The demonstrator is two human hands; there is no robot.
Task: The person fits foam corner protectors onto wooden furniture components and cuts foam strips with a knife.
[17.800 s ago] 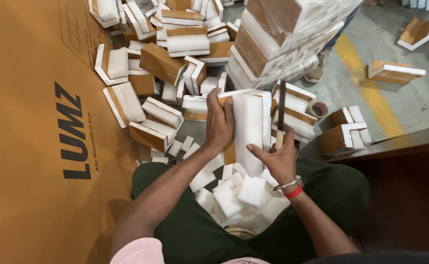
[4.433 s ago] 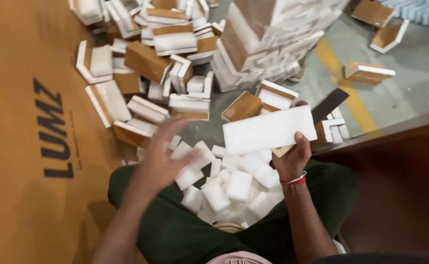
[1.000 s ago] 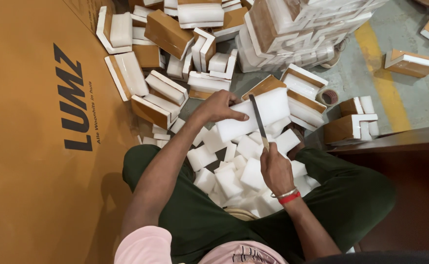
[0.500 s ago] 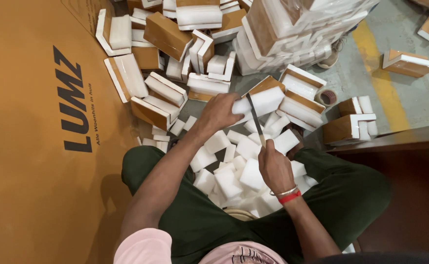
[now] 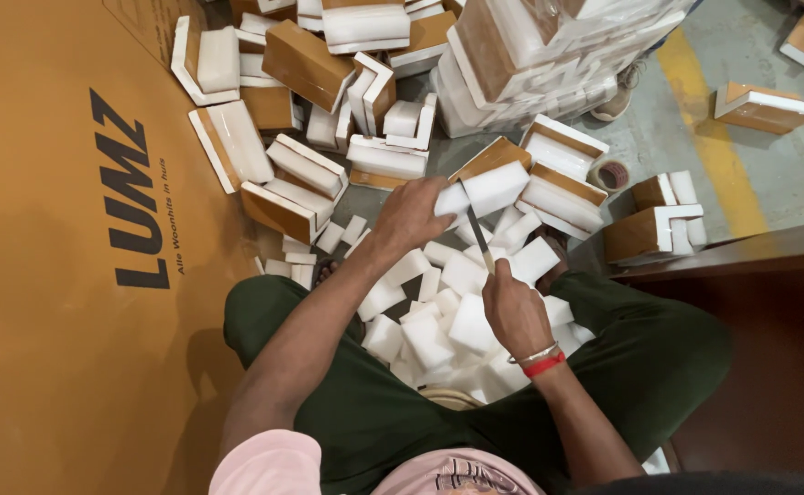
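The white foam block (image 5: 492,188) is held up just beyond the left hand (image 5: 411,215), whose fingers are curled around its near end, while the far end stands free over the pile. Its long axis runs from the left hand up and away to the right, slightly tilted, with the broad white face turned toward the camera. A dark knife blade (image 5: 478,240) is set against the block's underside near the left hand; the handle is enclosed in the right hand (image 5: 512,312), which is closed in a fist around it, the blade pointing away from the body. Little open room is left around the hands: loose white foam offcuts (image 5: 439,321) are heaped between the knees in green trousers (image 5: 347,403) directly beneath both hands. Beyond the left hand, brown cardboard-and-foam corner pieces (image 5: 301,174) are scattered, touching one another. A stack of wrapped white pieces (image 5: 530,55) rises farther out. To the left of the left arm a large brown cardboard sheet (image 5: 54,275) fills the side. To the right of the right hand a dark wooden edge (image 5: 750,266) closes the space, with a grey concrete floor (image 5: 769,174) and a yellow line (image 5: 704,128) beyond it.
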